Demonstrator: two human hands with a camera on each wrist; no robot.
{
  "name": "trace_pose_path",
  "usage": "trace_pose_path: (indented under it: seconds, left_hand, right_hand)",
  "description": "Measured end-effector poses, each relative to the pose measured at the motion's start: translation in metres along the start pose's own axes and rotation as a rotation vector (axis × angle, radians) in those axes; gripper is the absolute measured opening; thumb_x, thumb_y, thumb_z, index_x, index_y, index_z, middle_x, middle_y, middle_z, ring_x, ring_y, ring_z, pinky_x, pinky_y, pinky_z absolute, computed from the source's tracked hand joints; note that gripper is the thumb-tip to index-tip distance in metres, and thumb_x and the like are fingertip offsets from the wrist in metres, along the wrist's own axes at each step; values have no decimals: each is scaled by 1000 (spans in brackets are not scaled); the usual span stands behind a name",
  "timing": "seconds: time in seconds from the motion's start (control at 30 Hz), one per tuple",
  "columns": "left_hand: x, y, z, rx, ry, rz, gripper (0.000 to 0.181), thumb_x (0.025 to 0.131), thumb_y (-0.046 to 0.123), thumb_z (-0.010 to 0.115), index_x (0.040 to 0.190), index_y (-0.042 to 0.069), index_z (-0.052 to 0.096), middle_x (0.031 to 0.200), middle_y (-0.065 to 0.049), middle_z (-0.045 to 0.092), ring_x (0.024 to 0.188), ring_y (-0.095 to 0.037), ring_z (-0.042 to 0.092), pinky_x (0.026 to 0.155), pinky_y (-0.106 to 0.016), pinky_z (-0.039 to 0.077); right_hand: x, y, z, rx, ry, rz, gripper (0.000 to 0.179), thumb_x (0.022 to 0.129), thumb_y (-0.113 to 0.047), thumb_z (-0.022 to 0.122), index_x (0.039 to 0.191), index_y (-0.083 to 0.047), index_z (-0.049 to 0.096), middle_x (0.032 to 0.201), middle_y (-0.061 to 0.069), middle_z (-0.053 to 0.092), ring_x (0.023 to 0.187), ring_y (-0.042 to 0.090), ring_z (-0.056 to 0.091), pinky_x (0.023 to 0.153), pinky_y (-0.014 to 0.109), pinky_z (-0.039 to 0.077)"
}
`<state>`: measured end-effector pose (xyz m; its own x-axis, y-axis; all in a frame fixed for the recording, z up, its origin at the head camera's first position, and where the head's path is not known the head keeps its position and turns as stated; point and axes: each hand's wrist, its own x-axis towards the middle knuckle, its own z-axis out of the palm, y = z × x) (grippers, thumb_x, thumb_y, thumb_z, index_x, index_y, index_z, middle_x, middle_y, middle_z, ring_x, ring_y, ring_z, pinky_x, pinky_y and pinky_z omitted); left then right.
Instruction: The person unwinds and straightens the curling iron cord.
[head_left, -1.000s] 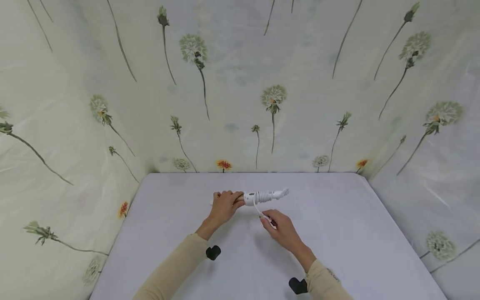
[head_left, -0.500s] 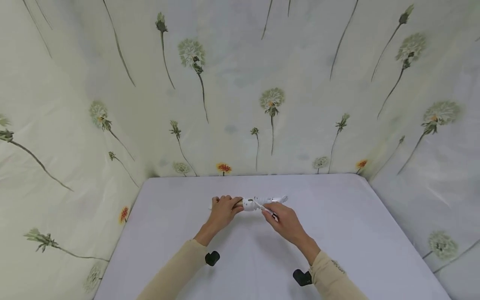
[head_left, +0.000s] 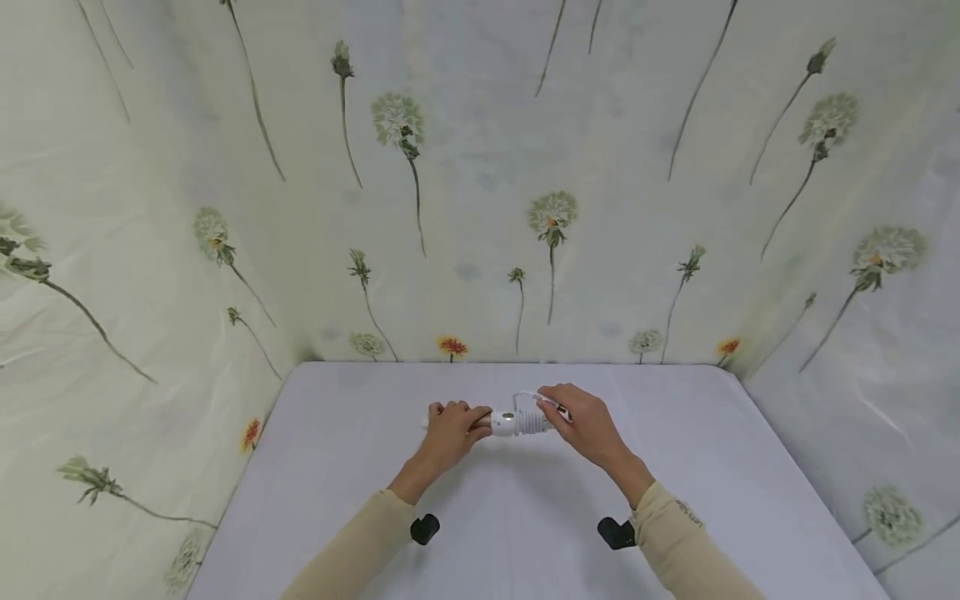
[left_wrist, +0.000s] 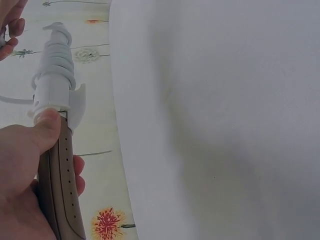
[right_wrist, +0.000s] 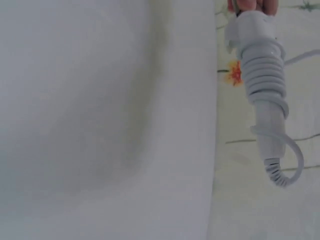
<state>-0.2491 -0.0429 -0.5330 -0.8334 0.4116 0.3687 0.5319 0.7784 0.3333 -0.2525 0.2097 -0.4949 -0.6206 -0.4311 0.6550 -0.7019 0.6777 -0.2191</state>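
My left hand (head_left: 450,433) grips the brown barrel (left_wrist: 60,180) of what looks like a curling iron, its thumb near the white handle (left_wrist: 51,92). A white lever (left_wrist: 77,107) sticks out beside the handle. White cord coils (right_wrist: 265,75) wrap around the handle, and a short curved cord leaves its tip. My right hand (head_left: 585,421) pinches the free cord end (head_left: 562,411) beside the handle's right end, partly covering that end. A loose stretch of cord (head_left: 527,393) arcs behind the handle towards the right fingers. The iron is held above the table, roughly level.
A white-covered table (head_left: 360,517) with rounded far corners lies under the hands. Behind it and at both sides hang curtains (head_left: 480,208) printed with dandelions. Black wrist devices (head_left: 425,529) sit at both cuffs.
My right hand has carried the cord end from in front of the handle up and over to its far side. The left hand keeps its hold on the barrel.
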Motion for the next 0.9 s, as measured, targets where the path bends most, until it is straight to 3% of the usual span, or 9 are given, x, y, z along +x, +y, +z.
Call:
trace_pose_path:
  seconds: [0.3,0.63,0.9]
  left_hand:
    - [-3,-1,-5,-1,-139,45,39,88,39,61,122,22,63,97,-1,66,85,-18,55,83,-43,30]
    - [-10,-9,-7,-49,-178,80,37,88,38,60,122,22,63,97,1,66,83,-14,52,80,-39,26]
    - [-14,-19,-10,-101,-295,127,42,90,41,58,128,22,60,97,6,65,84,-9,50,76,-33,19]
  right_hand:
    - [6,20,-5,39,22,7,23,83,-12,71,106,-8,68,85,0,68,59,5,48,54,21,42]
    - [-2,41,4,64,21,52,24,82,-11,72,105,-9,68,79,-5,63,58,0,41,52,19,38]
    - [-10,48,10,67,-9,114,26,81,-10,73,107,-10,68,86,-2,68,59,0,43,53,21,40]
